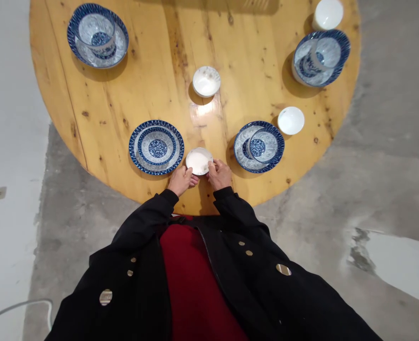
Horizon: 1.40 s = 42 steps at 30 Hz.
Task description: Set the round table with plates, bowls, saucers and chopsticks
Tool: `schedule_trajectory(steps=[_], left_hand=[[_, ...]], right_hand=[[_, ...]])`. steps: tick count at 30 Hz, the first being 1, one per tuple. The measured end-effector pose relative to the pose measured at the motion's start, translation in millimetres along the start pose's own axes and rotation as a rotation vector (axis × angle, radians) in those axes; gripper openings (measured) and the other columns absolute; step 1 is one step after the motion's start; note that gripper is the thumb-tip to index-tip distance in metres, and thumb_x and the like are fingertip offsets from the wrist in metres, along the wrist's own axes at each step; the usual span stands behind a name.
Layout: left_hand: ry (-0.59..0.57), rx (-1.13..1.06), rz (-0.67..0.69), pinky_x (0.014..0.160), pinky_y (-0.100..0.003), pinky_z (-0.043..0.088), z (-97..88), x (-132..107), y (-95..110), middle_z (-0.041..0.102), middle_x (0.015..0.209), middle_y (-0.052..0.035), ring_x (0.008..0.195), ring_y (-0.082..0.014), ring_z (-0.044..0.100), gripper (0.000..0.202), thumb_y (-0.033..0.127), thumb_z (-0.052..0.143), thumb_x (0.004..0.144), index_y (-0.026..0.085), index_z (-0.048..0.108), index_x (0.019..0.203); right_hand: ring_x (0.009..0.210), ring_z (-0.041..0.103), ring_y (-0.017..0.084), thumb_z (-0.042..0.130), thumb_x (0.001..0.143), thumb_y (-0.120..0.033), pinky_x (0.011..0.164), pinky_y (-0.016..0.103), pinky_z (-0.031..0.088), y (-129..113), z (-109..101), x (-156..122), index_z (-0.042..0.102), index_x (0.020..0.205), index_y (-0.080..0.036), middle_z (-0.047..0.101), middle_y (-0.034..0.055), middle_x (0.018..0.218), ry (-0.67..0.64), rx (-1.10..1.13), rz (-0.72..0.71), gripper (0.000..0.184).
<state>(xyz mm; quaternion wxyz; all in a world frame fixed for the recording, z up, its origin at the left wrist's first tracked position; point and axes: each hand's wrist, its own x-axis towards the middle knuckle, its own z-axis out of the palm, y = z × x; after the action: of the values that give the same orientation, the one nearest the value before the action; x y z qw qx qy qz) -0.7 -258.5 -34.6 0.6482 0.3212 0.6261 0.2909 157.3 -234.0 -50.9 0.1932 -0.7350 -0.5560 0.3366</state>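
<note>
On the round wooden worktop (pixel 152 99), a small white dish (pixel 199 161) was held just beside a blue-and-white plate (pixel 156 147), its rim gripped narrowly from opposite sides by the left hand (pixel 182 181) and right hand (pixel 219 174), so that it was steadied between them.

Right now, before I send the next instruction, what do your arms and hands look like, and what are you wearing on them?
The left hand and right hand are bare, with no gloves. The arms are covered by a black long-sleeved jacket with a zip and round metallic buttons, worn open over a dark red top.
</note>
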Motion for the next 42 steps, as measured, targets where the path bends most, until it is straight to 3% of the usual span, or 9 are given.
schedule_trajectory(steps=[13, 24, 31, 38, 42], left_hand=[[0.013, 0.059, 0.024, 0.053, -0.021, 0.055, 1.3, 2.6, -2.8, 0.076, 0.074, -0.0096, 0.057, -0.0133, 0.070, 0.026, 0.029, 0.046, 0.099, 0.018, 0.046, 0.075], [-0.013, 0.104, 0.004, 0.052, -0.021, 0.053, -3.3, 1.8, 7.7, 0.074, 0.067, -0.0078, 0.052, -0.0126, 0.067, 0.031, 0.036, 0.052, 0.097, 0.018, 0.049, 0.073], [-0.014, 0.110, -0.010, 0.053, -0.021, 0.053, -2.1, -1.7, 11.9, 0.075, 0.070, -0.0073, 0.053, -0.0121, 0.067, 0.029, 0.038, 0.053, 0.097, 0.018, 0.050, 0.076], [-0.050, 0.125, -0.027, 0.054, -0.020, 0.053, -5.3, -11.3, -2.8, 0.074, 0.071, -0.0073, 0.056, -0.0113, 0.067, 0.031, 0.039, 0.051, 0.098, 0.017, 0.050, 0.076], [-0.070, 0.154, -0.013, 0.056, -0.020, 0.053, -14.5, -23.6, -15.0, 0.073, 0.073, -0.0064, 0.059, -0.0116, 0.068, 0.027, 0.038, 0.051, 0.096, 0.018, 0.053, 0.080]], right_hand=[[0.060, 0.062, 0.022, 0.042, 0.089, -0.043, 0.063, 0.032, 0.049, 5.4, 2.5, 3.6, 0.070, 0.105, -0.015, 0.062, 0.0019, 0.058, 0.036, 0.021, -0.039, 0.043], [0.076, 0.068, 0.023, 0.042, 0.095, -0.047, 0.073, 0.031, 0.051, -6.1, -2.4, -1.4, 0.068, 0.115, -0.017, 0.074, 0.0085, 0.084, -0.024, 0.000, -0.018, 0.044], [0.080, 0.069, 0.022, 0.045, 0.095, -0.049, 0.076, 0.031, 0.053, -5.3, -4.2, -2.5, 0.067, 0.118, -0.018, 0.075, 0.0073, 0.087, 0.004, 0.066, -0.007, 0.045], [0.055, 0.063, 0.018, 0.045, 0.094, -0.048, 0.063, 0.031, 0.054, -5.4, -22.4, 1.0, 0.066, 0.118, -0.011, 0.068, 0.0042, 0.067, 0.013, 0.224, 0.058, 0.049], [0.051, 0.061, 0.016, 0.044, 0.094, -0.044, 0.057, 0.029, 0.053, -17.1, -29.7, 34.8, 0.065, 0.120, -0.011, 0.068, 0.0040, 0.069, 0.056, 0.302, 0.038, 0.048]])
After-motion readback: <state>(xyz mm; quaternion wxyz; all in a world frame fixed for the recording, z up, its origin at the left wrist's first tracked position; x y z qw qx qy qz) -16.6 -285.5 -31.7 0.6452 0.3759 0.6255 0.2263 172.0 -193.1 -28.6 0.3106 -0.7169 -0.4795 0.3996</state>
